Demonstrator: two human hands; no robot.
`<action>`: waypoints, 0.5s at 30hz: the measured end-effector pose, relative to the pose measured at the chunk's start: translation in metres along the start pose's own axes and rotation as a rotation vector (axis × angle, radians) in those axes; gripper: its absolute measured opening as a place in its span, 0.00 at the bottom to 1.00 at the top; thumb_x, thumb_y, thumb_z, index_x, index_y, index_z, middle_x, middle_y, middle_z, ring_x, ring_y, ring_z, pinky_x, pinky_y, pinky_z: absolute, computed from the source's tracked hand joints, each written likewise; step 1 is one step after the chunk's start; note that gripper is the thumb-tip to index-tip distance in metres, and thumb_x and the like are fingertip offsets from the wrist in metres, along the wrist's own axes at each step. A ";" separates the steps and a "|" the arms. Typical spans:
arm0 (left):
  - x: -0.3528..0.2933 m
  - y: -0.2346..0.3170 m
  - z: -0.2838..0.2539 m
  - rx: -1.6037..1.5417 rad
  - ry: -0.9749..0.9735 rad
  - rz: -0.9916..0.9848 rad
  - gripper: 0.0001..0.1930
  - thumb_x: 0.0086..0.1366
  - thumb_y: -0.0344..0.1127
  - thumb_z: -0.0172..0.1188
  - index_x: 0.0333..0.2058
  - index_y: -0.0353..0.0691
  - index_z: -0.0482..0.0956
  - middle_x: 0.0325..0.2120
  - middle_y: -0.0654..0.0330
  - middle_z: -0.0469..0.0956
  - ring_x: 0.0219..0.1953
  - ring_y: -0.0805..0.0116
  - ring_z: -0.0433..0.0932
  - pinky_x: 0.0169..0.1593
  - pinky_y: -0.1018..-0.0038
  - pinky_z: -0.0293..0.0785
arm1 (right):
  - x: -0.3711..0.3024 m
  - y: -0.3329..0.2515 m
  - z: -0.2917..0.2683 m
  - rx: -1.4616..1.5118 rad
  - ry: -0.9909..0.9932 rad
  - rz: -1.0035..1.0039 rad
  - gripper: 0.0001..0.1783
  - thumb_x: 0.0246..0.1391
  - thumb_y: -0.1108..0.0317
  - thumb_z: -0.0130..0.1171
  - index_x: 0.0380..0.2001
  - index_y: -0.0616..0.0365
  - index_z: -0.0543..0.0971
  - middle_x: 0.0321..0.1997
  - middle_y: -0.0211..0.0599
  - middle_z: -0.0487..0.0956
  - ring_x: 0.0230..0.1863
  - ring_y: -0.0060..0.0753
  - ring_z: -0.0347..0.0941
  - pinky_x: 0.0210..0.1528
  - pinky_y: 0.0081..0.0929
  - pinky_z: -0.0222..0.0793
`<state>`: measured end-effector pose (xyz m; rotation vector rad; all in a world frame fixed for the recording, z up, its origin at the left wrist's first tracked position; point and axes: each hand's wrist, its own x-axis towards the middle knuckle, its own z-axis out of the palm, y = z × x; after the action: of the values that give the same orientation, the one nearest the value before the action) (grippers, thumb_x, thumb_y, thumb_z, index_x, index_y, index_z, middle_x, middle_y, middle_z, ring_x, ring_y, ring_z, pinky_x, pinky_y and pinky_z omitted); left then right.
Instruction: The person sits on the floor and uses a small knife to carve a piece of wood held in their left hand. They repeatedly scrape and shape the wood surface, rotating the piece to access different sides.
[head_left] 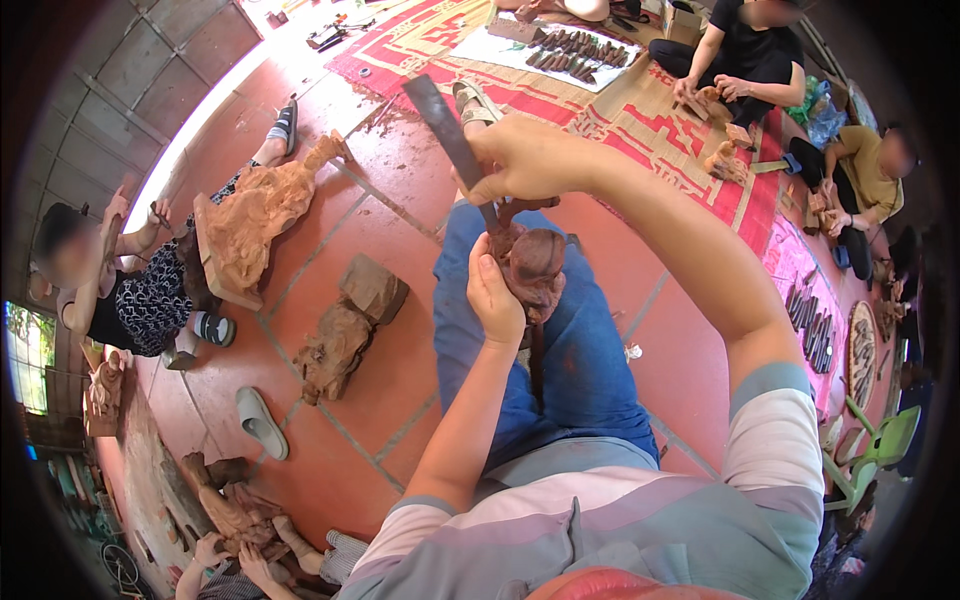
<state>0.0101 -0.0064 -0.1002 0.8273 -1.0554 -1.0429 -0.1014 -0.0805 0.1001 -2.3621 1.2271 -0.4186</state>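
The carving [537,262] is above the blue trousers [600,375], with the left hand [497,295] cupped firmly around its left side. Just beyond the carving, the right hand [528,160] has thumb and fingers clamped on a dark flat tool [447,130]. The tool's long axis slants from beyond and left of the carving down to its far left edge, where the left fingertips lie closest. Whether the tool's low end touches the carving is hard to tell; the carving's underside and some left fingers are hidden.

Flat tool [440,120] in right fingers [490,186]; carving [537,262] below
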 end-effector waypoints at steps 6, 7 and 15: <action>-0.001 0.000 0.005 -0.001 0.005 0.000 0.22 0.72 0.39 0.37 0.53 0.23 0.66 0.49 0.46 0.72 0.52 0.61 0.71 0.57 0.70 0.65 | 0.004 0.007 -0.010 -0.179 0.304 0.071 0.10 0.43 0.66 0.66 0.31 0.57 0.81 0.26 0.37 0.80 0.27 0.28 0.76 0.32 0.27 0.70; -0.001 0.001 0.004 0.016 0.008 0.019 0.22 0.72 0.39 0.37 0.53 0.24 0.66 0.49 0.46 0.72 0.52 0.61 0.71 0.57 0.69 0.65 | -0.001 0.006 -0.010 -0.045 0.281 0.052 0.10 0.44 0.66 0.66 0.30 0.57 0.81 0.27 0.37 0.80 0.28 0.28 0.76 0.33 0.27 0.70; 0.000 0.009 0.006 0.075 -0.024 0.002 0.24 0.73 0.42 0.34 0.55 0.26 0.64 0.50 0.51 0.71 0.52 0.65 0.70 0.57 0.71 0.65 | 0.005 -0.006 -0.012 -0.326 0.267 0.149 0.11 0.43 0.66 0.64 0.32 0.58 0.80 0.29 0.38 0.80 0.32 0.32 0.77 0.37 0.29 0.70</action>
<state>0.0064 -0.0035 -0.0897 0.8761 -1.1213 -1.0188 -0.1003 -0.0847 0.1139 -2.5168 1.6961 -0.5326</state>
